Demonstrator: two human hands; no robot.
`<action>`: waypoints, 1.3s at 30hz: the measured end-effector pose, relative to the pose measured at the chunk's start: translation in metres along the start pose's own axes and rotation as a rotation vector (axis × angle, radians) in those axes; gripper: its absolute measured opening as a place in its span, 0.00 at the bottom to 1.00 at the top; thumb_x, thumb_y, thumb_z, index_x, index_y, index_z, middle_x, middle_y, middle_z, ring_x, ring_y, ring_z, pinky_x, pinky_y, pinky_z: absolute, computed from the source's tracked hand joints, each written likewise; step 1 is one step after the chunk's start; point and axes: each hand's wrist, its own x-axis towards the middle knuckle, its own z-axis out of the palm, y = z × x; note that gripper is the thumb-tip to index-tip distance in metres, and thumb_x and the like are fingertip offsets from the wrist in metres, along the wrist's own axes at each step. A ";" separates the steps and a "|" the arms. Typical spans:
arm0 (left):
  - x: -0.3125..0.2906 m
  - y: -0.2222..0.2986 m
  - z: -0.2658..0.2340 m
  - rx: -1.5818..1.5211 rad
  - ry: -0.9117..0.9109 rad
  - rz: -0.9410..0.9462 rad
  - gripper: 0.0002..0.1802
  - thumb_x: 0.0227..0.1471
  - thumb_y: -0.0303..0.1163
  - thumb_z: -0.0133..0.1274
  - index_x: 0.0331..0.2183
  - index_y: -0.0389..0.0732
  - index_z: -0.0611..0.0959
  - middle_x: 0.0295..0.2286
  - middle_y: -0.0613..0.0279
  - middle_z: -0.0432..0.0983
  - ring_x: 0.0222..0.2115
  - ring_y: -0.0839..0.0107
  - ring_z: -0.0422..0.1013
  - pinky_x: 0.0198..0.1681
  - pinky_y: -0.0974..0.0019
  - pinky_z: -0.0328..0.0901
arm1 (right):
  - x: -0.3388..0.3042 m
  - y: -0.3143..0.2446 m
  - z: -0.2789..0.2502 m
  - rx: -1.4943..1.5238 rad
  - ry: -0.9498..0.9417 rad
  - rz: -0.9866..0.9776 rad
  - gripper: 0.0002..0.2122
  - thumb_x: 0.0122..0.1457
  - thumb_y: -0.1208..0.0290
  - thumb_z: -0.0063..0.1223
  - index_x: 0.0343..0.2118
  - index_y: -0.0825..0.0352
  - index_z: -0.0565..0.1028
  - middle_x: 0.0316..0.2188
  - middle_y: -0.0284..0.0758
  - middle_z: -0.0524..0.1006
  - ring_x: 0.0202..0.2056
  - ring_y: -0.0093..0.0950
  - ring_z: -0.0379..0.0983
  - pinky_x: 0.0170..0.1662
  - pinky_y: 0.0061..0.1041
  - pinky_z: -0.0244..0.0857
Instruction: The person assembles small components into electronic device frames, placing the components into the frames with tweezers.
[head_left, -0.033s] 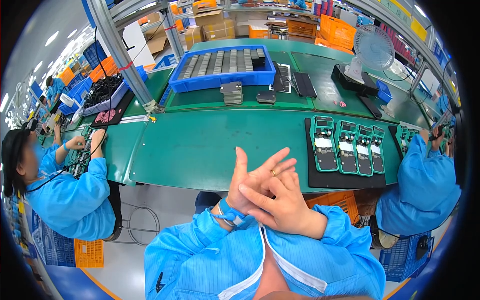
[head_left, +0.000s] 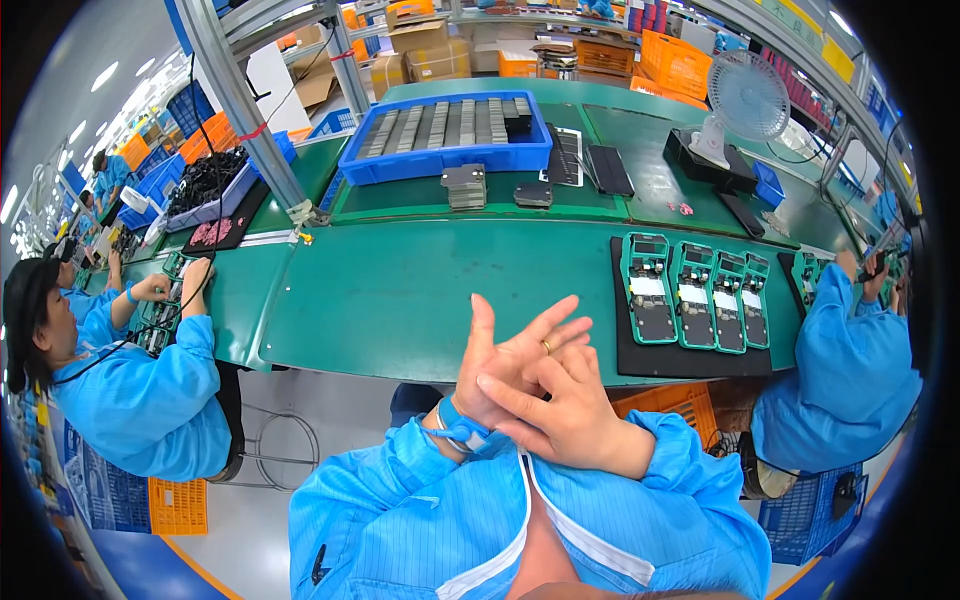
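Note:
My left hand [head_left: 480, 372] is raised in front of my chest, palm up. Its fingers are spread, with a ring on one and a blue wrist strap [head_left: 463, 432] below. Across its palm lies my right hand [head_left: 580, 420], thumb and index finger apart, the other fingers bent against the left hand. I see nothing held in either hand, though the space between the palms is partly hidden. Beyond them, to the right, several teal-framed device housings [head_left: 648, 290] with dark inner parts rest side by side on a black mat [head_left: 640, 360].
On the green bench [head_left: 430, 290], a blue tray [head_left: 450, 167] holds rows of grey plates. Before it stand stacked plates [head_left: 463, 188] and a smaller dark stack [head_left: 532, 194]. A fan [head_left: 745, 95] stands far right. Co-workers sit left [head_left: 140, 400] and right [head_left: 840, 370].

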 end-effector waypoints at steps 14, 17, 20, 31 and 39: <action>0.003 0.002 0.002 0.046 0.036 -0.001 0.64 0.37 0.84 0.16 0.63 0.43 0.50 0.62 0.47 0.44 0.62 0.54 0.42 0.63 0.52 0.43 | -0.008 -0.001 -0.002 0.027 -0.055 -0.112 0.22 0.45 0.57 0.62 0.47 0.48 0.77 0.26 0.28 0.63 0.30 0.29 0.58 0.34 0.33 0.50; 0.002 0.001 -0.002 0.005 -0.010 -0.005 0.65 0.37 0.84 0.16 0.64 0.44 0.48 0.62 0.46 0.42 0.63 0.54 0.40 0.64 0.52 0.40 | -0.002 -0.003 -0.006 -0.032 -0.073 0.002 0.24 0.45 0.56 0.62 0.49 0.50 0.76 0.27 0.29 0.64 0.30 0.30 0.58 0.34 0.33 0.50; 0.002 0.002 -0.002 -0.014 -0.034 0.002 0.65 0.36 0.84 0.16 0.64 0.44 0.47 0.62 0.46 0.40 0.64 0.55 0.37 0.64 0.52 0.37 | -0.004 0.000 -0.003 -0.031 -0.059 -0.017 0.25 0.45 0.55 0.62 0.50 0.50 0.75 0.27 0.29 0.64 0.30 0.29 0.59 0.35 0.33 0.50; 0.004 0.001 0.000 -0.043 -0.026 0.032 0.65 0.37 0.84 0.19 0.64 0.44 0.49 0.62 0.47 0.43 0.62 0.53 0.42 0.63 0.49 0.41 | -0.010 0.004 -0.007 0.051 -0.029 -0.117 0.20 0.45 0.59 0.62 0.45 0.50 0.78 0.26 0.27 0.64 0.29 0.28 0.58 0.36 0.32 0.49; 0.001 0.002 0.001 -0.038 -0.049 0.029 0.64 0.38 0.84 0.19 0.63 0.43 0.50 0.62 0.46 0.44 0.62 0.52 0.44 0.63 0.50 0.42 | 0.002 0.001 -0.001 -0.060 0.010 -0.022 0.20 0.44 0.60 0.61 0.45 0.51 0.78 0.29 0.30 0.66 0.31 0.31 0.60 0.35 0.34 0.52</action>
